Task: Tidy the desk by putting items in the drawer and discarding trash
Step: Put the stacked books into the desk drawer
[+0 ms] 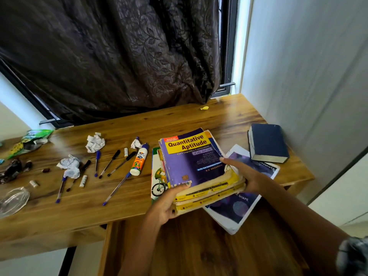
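Observation:
Both my hands grip a stack of worn books [197, 168] topped by a purple and yellow "Quantitative Aptitude" volume. My left hand [168, 204] holds the stack's near left corner; my right hand [245, 176] holds its right edge. The stack hangs over the desk's [69, 214] front edge, above the open wooden drawer [199, 246]. Under it lie a bicycle-cover booklet [157, 176] and a purple notebook [237, 208]. A dark blue book [267, 142] lies to the right. Several pens [109, 163], a glue bottle [139, 159] and crumpled paper balls [94, 143] are scattered to the left.
Green snack wrappers [29, 141], dark candy wrappers [12, 170] and a glass dish [13, 201] sit at the desk's left end. A yellow scrap [204, 108] lies near the back. A dark curtain [111, 56] hangs behind; a white wall [308, 76] bounds the right.

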Demonstrator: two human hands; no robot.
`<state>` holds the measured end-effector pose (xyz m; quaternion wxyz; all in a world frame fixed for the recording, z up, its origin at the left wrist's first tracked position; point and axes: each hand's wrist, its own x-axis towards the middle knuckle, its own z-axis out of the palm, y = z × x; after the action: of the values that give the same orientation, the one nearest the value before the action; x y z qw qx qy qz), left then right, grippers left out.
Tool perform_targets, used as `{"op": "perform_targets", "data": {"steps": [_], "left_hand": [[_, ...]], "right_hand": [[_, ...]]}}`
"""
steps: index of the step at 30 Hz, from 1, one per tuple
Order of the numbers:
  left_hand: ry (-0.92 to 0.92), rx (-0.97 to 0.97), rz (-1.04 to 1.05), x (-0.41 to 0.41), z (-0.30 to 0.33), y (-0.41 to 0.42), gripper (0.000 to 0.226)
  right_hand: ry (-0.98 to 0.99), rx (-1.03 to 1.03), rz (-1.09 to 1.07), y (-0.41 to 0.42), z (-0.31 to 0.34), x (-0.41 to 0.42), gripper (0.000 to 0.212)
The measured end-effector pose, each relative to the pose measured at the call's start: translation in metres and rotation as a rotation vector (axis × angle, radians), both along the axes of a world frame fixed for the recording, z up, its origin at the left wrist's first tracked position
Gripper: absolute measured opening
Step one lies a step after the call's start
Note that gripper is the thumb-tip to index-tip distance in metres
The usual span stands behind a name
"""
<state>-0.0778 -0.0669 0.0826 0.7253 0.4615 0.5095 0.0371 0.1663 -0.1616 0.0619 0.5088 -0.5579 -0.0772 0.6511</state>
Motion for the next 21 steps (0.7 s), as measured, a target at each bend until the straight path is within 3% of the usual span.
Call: {"op": "perform_targets", "data": {"steps": [5, 9, 12, 18, 21], "left_hand": [[-0.026, -0.015, 0.027, -0.001, -0.006, -0.005, 0.038], [-0.022, -0.067, 0.059, 0.004, 0.003, 0.004, 0.02], [-0.014, -0.088, 0.053, 0.009, 0.009, 0.013, 0.027], [-0.102, -0.107, 0.084, 0.009, 0.018, 0.016, 0.017], [-0.117, -0.118, 0.065, -0.001, 0.023, 0.002, 0.02]], "right_hand": [[-0.132, 0.009, 0.034, 0.001, -0.003, -0.011, 0.056], [-0.186, 0.015, -0.021, 0.006, -0.008, -0.015, 0.072], [-0.167, 0.029, -0.029, 0.015, -0.012, -0.011, 0.073], [-0.159, 0.109, -0.034, 0.014, 0.008, -0.018, 0.056], [-0.182, 0.176, -0.043, 0.002, 0.014, -0.025, 0.059]]}}
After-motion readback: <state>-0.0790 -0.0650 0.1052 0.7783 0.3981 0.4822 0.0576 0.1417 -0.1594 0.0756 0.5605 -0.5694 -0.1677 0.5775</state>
